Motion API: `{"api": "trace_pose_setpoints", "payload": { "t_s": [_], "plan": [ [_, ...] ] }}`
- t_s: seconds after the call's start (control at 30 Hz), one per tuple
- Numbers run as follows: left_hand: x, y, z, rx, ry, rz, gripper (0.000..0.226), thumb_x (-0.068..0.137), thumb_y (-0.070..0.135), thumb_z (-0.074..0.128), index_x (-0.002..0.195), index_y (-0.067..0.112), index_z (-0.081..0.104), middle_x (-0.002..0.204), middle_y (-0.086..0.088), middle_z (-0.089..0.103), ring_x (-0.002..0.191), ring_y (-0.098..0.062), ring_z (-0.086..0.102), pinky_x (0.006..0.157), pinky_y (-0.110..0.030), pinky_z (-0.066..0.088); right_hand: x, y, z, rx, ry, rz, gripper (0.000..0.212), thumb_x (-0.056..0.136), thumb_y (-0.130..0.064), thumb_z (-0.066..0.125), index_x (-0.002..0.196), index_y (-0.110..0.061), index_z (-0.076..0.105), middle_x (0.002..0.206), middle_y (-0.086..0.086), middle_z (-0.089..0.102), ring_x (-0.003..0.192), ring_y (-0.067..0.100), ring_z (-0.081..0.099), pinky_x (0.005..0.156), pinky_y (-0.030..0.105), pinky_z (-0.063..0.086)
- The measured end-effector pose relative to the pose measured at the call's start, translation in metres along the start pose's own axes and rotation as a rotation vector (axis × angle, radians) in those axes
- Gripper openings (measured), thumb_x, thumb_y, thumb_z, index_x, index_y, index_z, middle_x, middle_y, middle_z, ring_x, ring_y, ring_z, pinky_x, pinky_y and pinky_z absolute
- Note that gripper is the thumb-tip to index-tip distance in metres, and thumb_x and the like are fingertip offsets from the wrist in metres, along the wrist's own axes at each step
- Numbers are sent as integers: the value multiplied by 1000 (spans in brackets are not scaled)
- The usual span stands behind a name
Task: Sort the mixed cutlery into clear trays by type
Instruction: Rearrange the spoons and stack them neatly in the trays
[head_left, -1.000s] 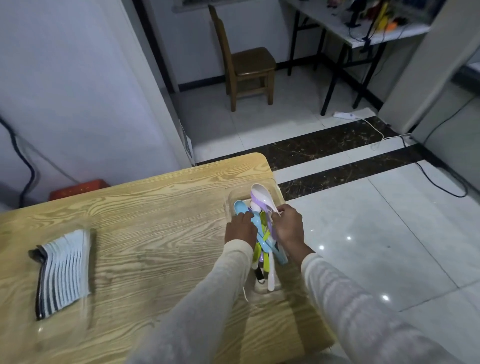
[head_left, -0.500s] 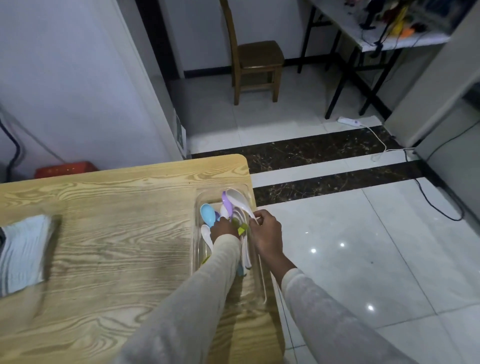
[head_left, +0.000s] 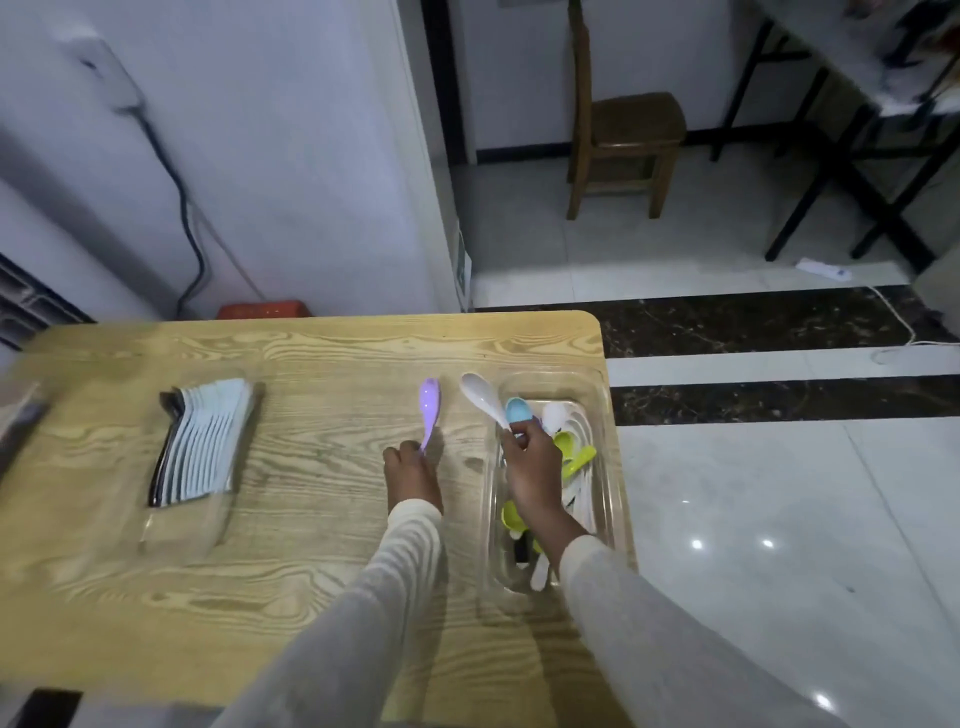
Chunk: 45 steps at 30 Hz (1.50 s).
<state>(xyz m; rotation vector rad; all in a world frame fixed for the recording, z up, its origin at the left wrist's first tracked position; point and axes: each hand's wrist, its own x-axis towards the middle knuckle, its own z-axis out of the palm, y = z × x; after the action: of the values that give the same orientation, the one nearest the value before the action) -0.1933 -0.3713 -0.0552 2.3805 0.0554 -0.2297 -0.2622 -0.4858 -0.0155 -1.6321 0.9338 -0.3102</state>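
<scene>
Sorting stands at the picking-out step. The left hand has its fingers curled round the handle end of a purple spoon, bowl pointing away, over the bare table just left of the clear tray. The right hand pinches the handle of a white spoon above that tray's left edge. Beneath and to the right of it lie a blue spoon, green spoons and more white ones, all mixed. Well left of both hands sits a second tray holding a neat row of pale pieces; their type cannot be told. Judged next: both spoons need carrying to a receiving tray of like pieces.
</scene>
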Motion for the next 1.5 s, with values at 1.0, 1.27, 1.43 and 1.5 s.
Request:
{"api": "trace_pose_setpoints", "payload": {
  "t_s": [1.0, 1.27, 1.43, 1.5],
  "plan": [
    [58, -57, -50, 441, -255, 258, 39, 89, 16, 50, 128, 8, 47, 133, -16, 37, 119, -33, 37, 97, -36, 33, -28, 19, 117, -747, 55, -198, 26, 92, -12, 49, 117, -16, 56, 109, 5, 58, 96, 24, 62, 71, 32, 47],
    [32, -22, -27, 388, -258, 309, 37, 90, 14, 49, 127, 9, 45, 133, -13, 32, 118, -30, 35, 96, -35, 34, 2, 21, 24, -848, 229, -78, 30, 94, -27, 50, 120, -13, 52, 115, 9, 55, 108, 28, 51, 85, 38, 43],
    [20, -8, -23, 378, -250, 286, 39, 90, 14, 49, 129, 10, 46, 135, -13, 32, 122, -30, 34, 98, -35, 34, 7, 30, 6, -1012, 45, 33, 16, 92, -14, 51, 107, -11, 55, 109, 8, 62, 102, 25, 59, 80, 32, 45],
    [16, -1, -24, 396, -244, 284, 40, 90, 14, 49, 130, 9, 45, 137, -13, 30, 124, -30, 33, 99, -35, 34, 9, 28, 2, -933, 29, 50, 15, 92, -13, 50, 104, -8, 57, 107, 10, 64, 101, 27, 61, 79, 32, 45]
  ]
}}
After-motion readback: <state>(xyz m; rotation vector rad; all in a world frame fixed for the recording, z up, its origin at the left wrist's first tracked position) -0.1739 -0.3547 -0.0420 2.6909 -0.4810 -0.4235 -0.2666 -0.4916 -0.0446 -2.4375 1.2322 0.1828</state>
